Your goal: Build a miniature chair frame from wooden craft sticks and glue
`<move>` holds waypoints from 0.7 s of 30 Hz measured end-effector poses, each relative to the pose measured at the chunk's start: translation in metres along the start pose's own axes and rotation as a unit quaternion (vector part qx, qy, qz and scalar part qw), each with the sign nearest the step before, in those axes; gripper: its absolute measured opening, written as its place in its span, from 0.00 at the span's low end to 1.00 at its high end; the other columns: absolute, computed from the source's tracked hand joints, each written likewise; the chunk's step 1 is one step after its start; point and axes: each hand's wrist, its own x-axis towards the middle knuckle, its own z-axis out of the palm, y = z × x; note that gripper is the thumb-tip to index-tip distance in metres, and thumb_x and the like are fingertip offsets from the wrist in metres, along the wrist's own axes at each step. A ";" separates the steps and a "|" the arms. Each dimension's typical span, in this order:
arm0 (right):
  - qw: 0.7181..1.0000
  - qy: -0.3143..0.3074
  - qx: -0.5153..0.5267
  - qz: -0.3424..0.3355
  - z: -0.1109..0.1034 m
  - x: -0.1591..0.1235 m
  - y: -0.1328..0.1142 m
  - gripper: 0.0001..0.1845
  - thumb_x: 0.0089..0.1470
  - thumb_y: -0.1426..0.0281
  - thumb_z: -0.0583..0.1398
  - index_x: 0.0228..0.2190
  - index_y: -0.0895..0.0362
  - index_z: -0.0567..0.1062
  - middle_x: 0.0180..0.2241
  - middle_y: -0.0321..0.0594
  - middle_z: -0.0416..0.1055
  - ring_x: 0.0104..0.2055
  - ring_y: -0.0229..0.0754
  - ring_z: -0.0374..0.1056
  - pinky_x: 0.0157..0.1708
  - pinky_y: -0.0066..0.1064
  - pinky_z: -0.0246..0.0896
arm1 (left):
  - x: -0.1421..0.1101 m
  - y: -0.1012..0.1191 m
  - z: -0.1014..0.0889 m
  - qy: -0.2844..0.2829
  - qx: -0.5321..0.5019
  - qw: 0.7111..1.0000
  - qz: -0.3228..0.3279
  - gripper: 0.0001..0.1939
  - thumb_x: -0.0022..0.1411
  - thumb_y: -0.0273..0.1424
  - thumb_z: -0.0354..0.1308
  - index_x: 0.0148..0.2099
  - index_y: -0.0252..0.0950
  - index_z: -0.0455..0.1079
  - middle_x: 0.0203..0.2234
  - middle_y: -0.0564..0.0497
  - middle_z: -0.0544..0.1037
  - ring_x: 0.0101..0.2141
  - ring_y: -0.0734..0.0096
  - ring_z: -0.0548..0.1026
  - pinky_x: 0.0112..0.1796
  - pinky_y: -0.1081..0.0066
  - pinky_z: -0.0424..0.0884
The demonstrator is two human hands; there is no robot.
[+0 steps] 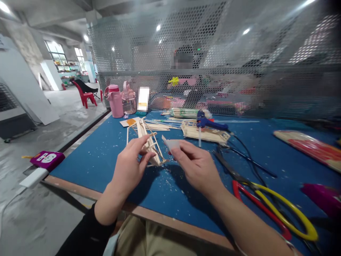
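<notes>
Head view, stick frame (pixel 142 129), blue tabletop (pixel 87 149), perforated screen (pixel 128 53)

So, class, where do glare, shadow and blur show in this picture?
Head view: the upright screen is washed out white; there too, left hand and right hand shadow the blue tabletop; head view's right edge: purple object looks blurred.

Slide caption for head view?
Left hand at a stick frame, right hand holding a pale piece, over blue tabletop.
</notes>
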 end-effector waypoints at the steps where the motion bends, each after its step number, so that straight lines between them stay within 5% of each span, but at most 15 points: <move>1: 1.000 -0.002 -0.002 0.003 0.001 0.000 -0.001 0.14 0.55 0.64 0.54 0.27 0.56 0.76 0.26 0.36 0.71 0.29 0.37 0.64 0.30 0.27 0.59 | 0.001 0.002 0.001 -0.003 0.003 1.000 0.005 0.15 0.58 0.28 0.60 0.49 0.36 0.68 0.40 0.46 0.76 0.38 0.70 0.75 0.40 0.69 0.74; 5: 1.000 0.006 0.006 0.010 0.008 0.002 -0.004 0.16 0.55 0.64 0.54 0.22 0.56 0.75 0.21 0.34 0.67 0.25 0.36 0.62 0.28 0.26 0.57 | 0.002 0.009 0.006 0.031 0.006 0.999 0.011 0.07 0.60 0.30 0.58 0.40 0.36 0.74 0.36 0.47 0.77 0.35 0.71 0.76 0.38 0.71 0.74; 21: 0.998 0.029 0.001 0.051 0.014 0.004 -0.016 0.17 0.54 0.65 0.54 0.17 0.57 0.69 0.18 0.33 0.60 0.22 0.33 0.55 0.23 0.24 0.51 | 0.003 0.012 0.015 0.052 0.012 0.999 0.000 0.07 0.60 0.30 0.58 0.40 0.38 0.76 0.33 0.49 0.77 0.32 0.73 0.74 0.34 0.73 0.71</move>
